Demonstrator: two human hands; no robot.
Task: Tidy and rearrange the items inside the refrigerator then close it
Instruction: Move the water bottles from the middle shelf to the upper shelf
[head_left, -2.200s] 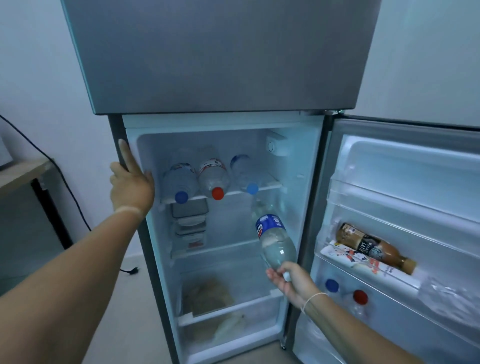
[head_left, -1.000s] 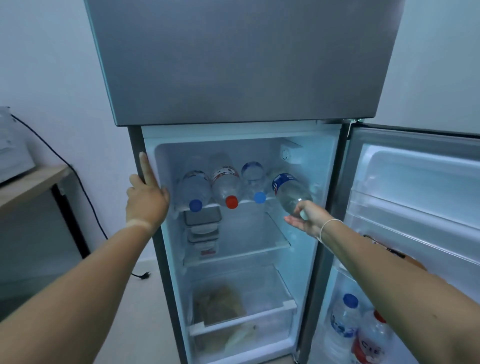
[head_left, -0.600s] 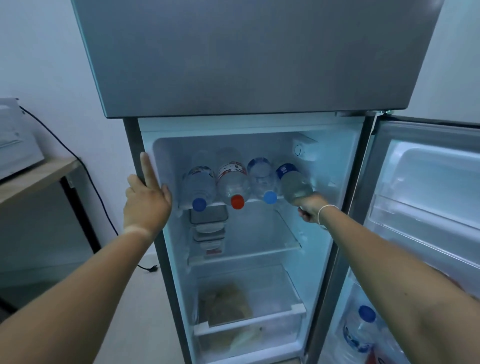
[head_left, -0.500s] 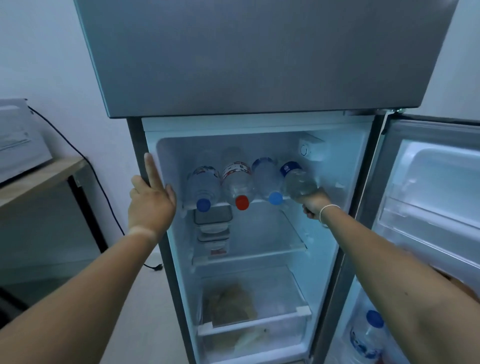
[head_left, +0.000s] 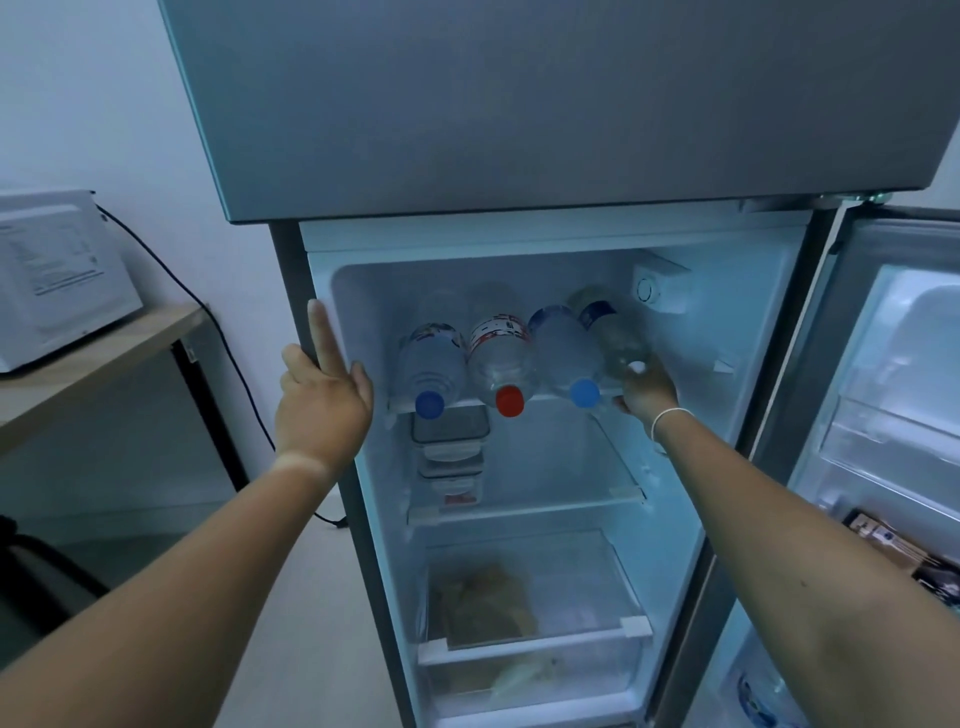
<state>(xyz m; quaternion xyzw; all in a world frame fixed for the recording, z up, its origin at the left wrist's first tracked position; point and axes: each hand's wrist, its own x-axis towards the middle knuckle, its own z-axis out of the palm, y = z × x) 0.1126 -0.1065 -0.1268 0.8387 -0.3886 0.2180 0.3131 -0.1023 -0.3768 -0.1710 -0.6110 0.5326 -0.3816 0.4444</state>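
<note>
Bottle (head_left: 615, 338) now lies on the top shelf (head_left: 545, 399), rightmost beside three others, carried up from below; right hand (head_left: 644, 387) still cups its cap end, left hand (head_left: 322, 400) braces the refrigerator (head_left: 519, 104) frame, fingers straight.

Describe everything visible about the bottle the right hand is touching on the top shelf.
The clear plastic bottle with a blue label band lies on its side at the right end of the top shelf, neck toward the front. It rests against the blue-capped bottle beside it. The right hand touches its neck end, hiding most of the whitish cap. Contents cannot be told.
</note>
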